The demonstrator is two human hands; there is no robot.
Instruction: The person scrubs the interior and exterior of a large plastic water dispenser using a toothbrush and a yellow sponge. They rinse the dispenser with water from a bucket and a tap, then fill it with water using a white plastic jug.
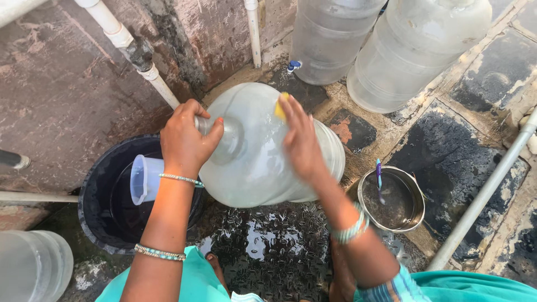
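A large clear plastic water jar (pixel 257 156) lies tilted on its side over the wet stone floor. My left hand (pixel 187 137) is closed around its neck. My right hand (pixel 302 140) presses a yellow sponge (pixel 281 106) against the jar's upper side; only a corner of the sponge shows past my fingers. Both wrists wear beaded bangles.
A black bucket (pixel 98 223) with water and a clear plastic mug (pixel 144 179) stands to the left. To the right, a steel bowl (pixel 417 196) holds a blue toothbrush (pixel 379 176). Two more jars (pixel 419 50) stand behind, another jar (pixel 31 263) at lower left. White pipes cross the wall.
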